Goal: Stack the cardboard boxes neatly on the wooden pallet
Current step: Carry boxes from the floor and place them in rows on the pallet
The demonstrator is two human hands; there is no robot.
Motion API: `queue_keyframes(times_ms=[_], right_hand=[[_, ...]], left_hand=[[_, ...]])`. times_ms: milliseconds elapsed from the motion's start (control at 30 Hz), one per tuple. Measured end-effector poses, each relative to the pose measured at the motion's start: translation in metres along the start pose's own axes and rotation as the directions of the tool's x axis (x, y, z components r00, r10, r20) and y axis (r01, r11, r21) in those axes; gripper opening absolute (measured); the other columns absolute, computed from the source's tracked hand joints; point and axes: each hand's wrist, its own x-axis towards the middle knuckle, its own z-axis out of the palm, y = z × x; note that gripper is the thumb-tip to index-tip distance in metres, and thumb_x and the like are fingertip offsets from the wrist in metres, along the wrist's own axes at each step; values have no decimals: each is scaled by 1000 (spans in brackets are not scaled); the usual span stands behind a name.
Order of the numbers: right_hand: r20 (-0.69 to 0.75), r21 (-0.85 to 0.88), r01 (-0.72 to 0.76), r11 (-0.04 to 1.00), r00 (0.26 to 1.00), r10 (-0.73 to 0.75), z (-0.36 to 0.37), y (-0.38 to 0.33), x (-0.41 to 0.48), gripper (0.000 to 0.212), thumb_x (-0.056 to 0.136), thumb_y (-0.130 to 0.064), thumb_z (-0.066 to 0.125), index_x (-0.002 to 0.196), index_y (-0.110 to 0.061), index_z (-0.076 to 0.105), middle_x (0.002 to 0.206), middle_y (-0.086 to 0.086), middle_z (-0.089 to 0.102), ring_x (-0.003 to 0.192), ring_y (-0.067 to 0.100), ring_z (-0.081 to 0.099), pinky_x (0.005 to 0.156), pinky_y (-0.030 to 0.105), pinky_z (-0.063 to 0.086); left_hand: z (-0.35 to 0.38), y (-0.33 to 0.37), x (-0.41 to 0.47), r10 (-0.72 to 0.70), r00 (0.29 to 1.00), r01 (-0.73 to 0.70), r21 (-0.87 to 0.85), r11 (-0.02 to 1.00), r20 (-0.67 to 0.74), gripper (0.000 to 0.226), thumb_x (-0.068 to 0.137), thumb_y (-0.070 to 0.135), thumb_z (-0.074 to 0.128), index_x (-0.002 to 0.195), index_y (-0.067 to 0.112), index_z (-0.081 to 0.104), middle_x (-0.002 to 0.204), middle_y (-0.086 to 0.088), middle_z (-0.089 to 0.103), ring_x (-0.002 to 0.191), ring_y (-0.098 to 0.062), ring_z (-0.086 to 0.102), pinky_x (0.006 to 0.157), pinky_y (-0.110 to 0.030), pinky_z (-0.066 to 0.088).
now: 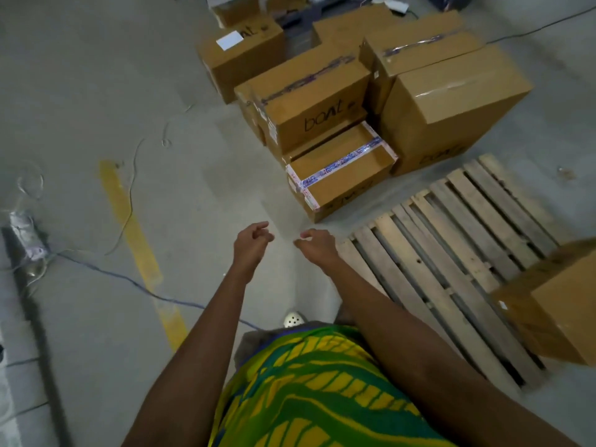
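Both arms reach straight out over the concrete floor, side by side. The left hand (253,242) and the right hand (317,245) hang apart with fingers loosely curled, and neither has hold of anything. The fingertips are blurred, so how each finger lies is hard to make out.

Just right of the right hand lies the wooden pallet (477,204), slats bare along most of its length. One cardboard box (561,304) sits at its near right end, cut off by the frame's edge, so its full shape is hidden.

Beyond the hands, off the far end of the pallet, stands a cluster of boxes on the floor: a low taped box (342,175) nearest, a printed box (316,101) stacked behind it, and a tall box (451,108) to the right. Those farther back are partly hidden.

Left of the arms run a yellow floor line (135,227) and a thin cable (129,279).
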Motion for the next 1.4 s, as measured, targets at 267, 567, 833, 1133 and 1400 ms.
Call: queue_keyframes(times_ms=[267, 567, 833, 1133, 1400], right_hand=[[-58, 3, -79, 997, 995, 79, -11, -73, 116, 61, 70, -60, 57, 119, -27, 69, 135, 5, 59, 129, 27, 52, 108, 48, 43], [-93, 34, -57, 998, 994, 60, -88, -230, 266, 24, 89, -35, 56, 85, -14, 68, 103, 10, 69, 104, 33, 63, 76, 32, 45], [-168, 365, -78, 928, 975, 148, -112, -306, 339, 27, 93, -32, 61, 101, -10, 74, 104, 8, 71, 95, 24, 64, 77, 33, 47], [-167, 623, -304, 721, 848, 502, -84, -342, 513, 43, 92, -39, 63, 130, -17, 61, 133, 4, 63, 118, 25, 60, 92, 32, 46], [-29, 836, -402, 373, 647, 762, -16, -341, 634, 76, 89, -29, 72, 151, -7, 33, 145, 16, 49, 127, 32, 52, 104, 45, 48]], left_hand=[[5, 66, 125, 5, 994, -11, 50, 999, 110, 38, 88, 11, 69, 124, 20, 70, 107, -2, 73, 102, -14, 67, 75, -16, 45], [-7, 174, 306, 19, 988, -46, 177, 983, 152, 37, 89, 13, 69, 127, 15, 69, 103, 1, 71, 101, -16, 66, 84, -26, 45], [-14, 260, 455, -18, 981, -36, 268, 963, 195, 39, 89, 17, 67, 128, 15, 68, 118, -3, 69, 105, -18, 63, 82, -26, 46], [35, 290, 707, -110, 926, -104, 523, 846, 362, 62, 89, 25, 73, 145, 12, 50, 146, -10, 51, 131, -28, 51, 101, -34, 42], [68, 253, 869, -111, 955, -135, 734, 666, 277, 112, 77, 33, 87, 161, 19, 14, 166, -10, 12, 151, -37, 17, 116, -55, 31]])
